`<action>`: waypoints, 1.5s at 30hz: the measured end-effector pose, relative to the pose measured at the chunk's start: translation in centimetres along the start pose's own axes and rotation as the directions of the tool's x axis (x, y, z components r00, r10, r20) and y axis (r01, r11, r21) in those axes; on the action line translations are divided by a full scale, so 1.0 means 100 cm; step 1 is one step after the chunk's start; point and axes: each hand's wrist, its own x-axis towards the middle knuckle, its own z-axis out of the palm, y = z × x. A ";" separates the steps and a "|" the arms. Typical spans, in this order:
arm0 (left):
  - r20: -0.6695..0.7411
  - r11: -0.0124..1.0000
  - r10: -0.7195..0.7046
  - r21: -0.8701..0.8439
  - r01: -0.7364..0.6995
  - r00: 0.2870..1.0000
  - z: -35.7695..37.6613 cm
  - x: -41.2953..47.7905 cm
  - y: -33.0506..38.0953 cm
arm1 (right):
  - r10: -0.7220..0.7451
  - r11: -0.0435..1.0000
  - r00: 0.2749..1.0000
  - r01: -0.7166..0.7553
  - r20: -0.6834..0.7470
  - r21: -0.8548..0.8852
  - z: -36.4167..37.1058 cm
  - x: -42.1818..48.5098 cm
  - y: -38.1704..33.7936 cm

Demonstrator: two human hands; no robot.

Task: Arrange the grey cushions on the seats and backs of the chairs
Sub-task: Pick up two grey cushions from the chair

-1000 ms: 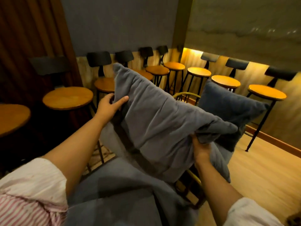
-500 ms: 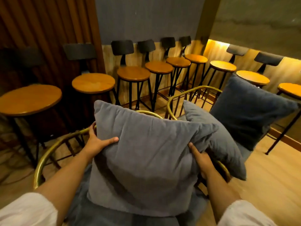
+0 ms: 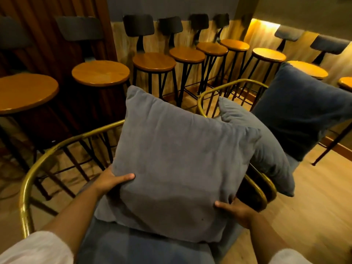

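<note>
Grey cushion [image 3: 177, 164] matt soft cloth; chair frame [image 3: 25, 189] glossy brass-look metal; stool seats [image 3: 100, 72] polished wood

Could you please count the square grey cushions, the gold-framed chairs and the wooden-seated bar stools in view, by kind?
Square grey cushions: 3
Gold-framed chairs: 2
Wooden-seated bar stools: 9
Total: 14

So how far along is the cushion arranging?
Partway. The near chair already has its seat cushion. Both the left hand and right hand are standing the back cushion upright on it. The next chair holds a grey cushion and a darker cushion leaning loosely, probably needing straightening.
</note>
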 end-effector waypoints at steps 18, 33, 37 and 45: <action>-0.268 0.933 0.272 -0.161 -0.322 0.924 0.068 -0.055 0.158 | -0.474 0.793 0.681 0.606 -0.559 0.066 -0.066 -0.125 -0.099; -0.239 0.884 0.310 -0.284 -0.372 0.920 0.327 -0.045 0.262 | -0.495 0.763 0.617 0.646 -0.612 0.034 -0.337 -0.141 -0.153; -0.205 0.897 0.284 -0.287 -0.335 0.937 0.377 -0.026 0.272 | -0.485 0.786 0.643 0.618 -0.593 0.027 -0.390 -0.125 -0.163; -0.182 0.935 0.206 -0.254 -0.248 0.962 0.417 0.059 0.296 | -0.448 0.844 0.711 0.536 -0.542 0.005 -0.442 -0.034 -0.198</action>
